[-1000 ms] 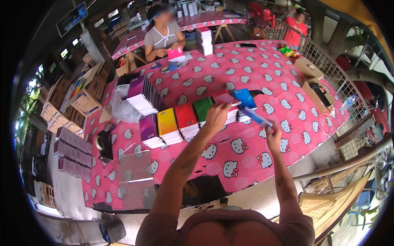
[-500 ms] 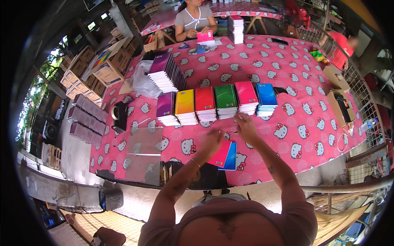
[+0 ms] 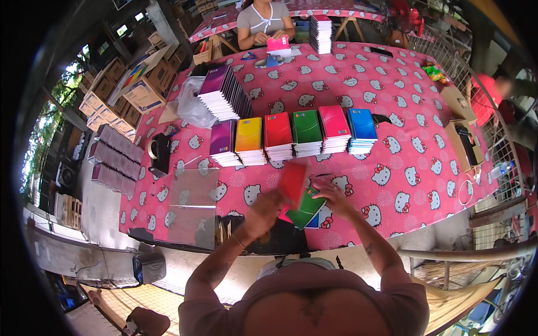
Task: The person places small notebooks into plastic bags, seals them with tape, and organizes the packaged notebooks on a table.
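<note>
My left hand (image 3: pixel 265 214) is closed on a red spiral notebook (image 3: pixel 293 183), which is tilted and smeared by motion. To its right, my right hand (image 3: pixel 332 195) grips a green notebook (image 3: pixel 307 208) by its upper right edge. The green notebook lies slanted over a pink notebook (image 3: pixel 286 216) and a blue notebook (image 3: pixel 315 222), which are mostly covered. Just beyond my hands stands a row of notebook stacks: purple (image 3: pixel 223 139), yellow (image 3: pixel 249 134), red (image 3: pixel 278 129), green (image 3: pixel 306 126), pink (image 3: pixel 334 122) and blue (image 3: pixel 362 124).
A taller purple notebook stack (image 3: pixel 221 95) stands behind the row, beside a clear plastic bag (image 3: pixel 193 103). A tape dispenser (image 3: pixel 160 154) and a clear sheet (image 3: pixel 191 207) lie left. Cardboard boxes (image 3: pixel 147 78) stand far left. Across the table a person (image 3: pixel 262 25) handles a pink notebook.
Both hands have come nearer me from the row. A green notebook now lies over the pink and blue ones, and a red notebook is in my left hand.
</note>
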### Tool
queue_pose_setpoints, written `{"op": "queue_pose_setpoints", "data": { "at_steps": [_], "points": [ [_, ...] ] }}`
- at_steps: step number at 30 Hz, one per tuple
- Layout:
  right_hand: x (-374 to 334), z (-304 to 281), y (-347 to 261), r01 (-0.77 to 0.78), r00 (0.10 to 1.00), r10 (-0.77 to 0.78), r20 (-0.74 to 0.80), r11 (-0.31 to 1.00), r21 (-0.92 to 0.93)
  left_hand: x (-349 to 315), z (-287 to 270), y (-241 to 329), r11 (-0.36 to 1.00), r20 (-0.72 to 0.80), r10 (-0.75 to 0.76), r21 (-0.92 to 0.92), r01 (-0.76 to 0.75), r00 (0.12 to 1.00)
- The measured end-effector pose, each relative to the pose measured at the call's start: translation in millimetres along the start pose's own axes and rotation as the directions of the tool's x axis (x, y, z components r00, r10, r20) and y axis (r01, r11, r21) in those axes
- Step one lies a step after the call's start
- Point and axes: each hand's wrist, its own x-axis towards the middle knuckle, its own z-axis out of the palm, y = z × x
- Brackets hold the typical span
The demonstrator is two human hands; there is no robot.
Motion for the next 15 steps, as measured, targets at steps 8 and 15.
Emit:
{"op": "queue_pose_setpoints", "data": {
  "at_steps": [8, 15],
  "points": [
    [110.5, -44.2, -8.6, -0.206, 0.930, -0.080, -0.359, 0.696, -0.688, 0.2, 23.7, -73.7, 0.891, 0.087, -0.278, 0.396, 0.223, 0.957],
    [88.0, -76.3, -37.7, -0.146, 0.899, -0.077, -0.431, 0.875, -0.461, 53.5, -53.1, -100.4, 0.818, -0.105, -0.510, 0.247, 0.519, 0.854]
  ]
}}
